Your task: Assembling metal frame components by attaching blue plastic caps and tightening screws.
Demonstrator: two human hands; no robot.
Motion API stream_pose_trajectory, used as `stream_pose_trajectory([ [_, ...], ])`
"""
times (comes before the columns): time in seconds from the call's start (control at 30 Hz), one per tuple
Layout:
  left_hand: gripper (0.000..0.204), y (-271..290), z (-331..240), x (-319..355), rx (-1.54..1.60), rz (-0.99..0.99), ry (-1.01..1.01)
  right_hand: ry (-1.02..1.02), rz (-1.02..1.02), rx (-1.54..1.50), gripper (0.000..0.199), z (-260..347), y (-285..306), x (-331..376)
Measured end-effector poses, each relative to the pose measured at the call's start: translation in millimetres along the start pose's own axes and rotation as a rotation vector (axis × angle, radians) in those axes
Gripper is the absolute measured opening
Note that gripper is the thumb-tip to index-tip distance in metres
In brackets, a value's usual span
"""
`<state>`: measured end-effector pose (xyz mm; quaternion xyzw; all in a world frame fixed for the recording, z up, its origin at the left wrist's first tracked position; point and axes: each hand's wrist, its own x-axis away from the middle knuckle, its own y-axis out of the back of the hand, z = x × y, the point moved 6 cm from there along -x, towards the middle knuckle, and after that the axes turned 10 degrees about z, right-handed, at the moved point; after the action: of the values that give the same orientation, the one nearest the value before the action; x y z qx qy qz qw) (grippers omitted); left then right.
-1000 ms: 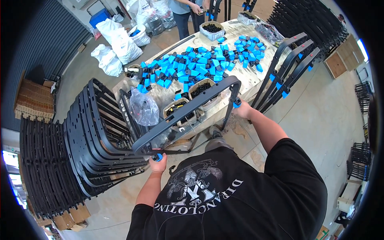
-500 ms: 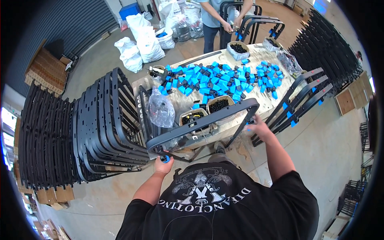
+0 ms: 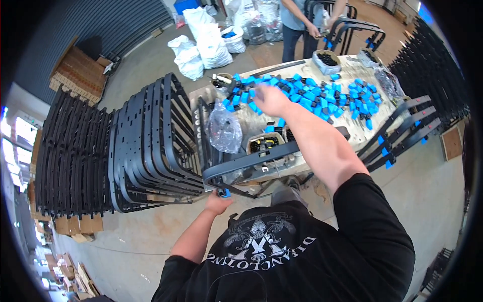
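A black U-shaped metal frame leans across the near edge of the worktable. At its lower left end, my left hand is closed on a blue and black plastic clip. My right hand is stretched over the frame to the left part of a heap of blue and black plastic clips. Its fingers are blurred among the clips, so their grip cannot be made out. My right forearm hides part of the heap, the frame and a tub of black parts behind it.
Nested black frames stand to the left. A tub of black and yellow parts and a clear plastic bag sit on the table. More frames lean at the right edge. Across the table, a person handles another frame.
My right hand has left the right side of the frame and reached across to the clip heap. My left hand stays at the frame's lower left end. The view has shifted leftward.
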<state>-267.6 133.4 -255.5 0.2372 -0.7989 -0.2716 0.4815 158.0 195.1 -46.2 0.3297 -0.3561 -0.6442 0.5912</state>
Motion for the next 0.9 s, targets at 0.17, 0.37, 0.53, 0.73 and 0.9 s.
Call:
stream_pose_trajectory([
  [0.17,0.031,126,-57,117,-0.071,0.023,-0.016,0.04,0.277,0.001,0.027,18,-45,-8],
  [0.37,0.018,250,-191,64,0.157,-0.177,-0.505,-0.041,0.702,0.178,0.039,5,-70,6],
  [0.53,0.037,179,-182,-152,-0.375,0.023,-0.373,-0.032,0.755,0.061,0.038,16,-64,6],
  [0.73,0.039,138,-180,-249,-0.917,0.161,-0.202,-0.019,0.696,-0.053,0.033,13,-49,12],
  [0.9,0.033,134,-168,-295,-0.754,0.004,-0.062,-0.017,0.734,-0.081,0.032,10,-54,12],
])
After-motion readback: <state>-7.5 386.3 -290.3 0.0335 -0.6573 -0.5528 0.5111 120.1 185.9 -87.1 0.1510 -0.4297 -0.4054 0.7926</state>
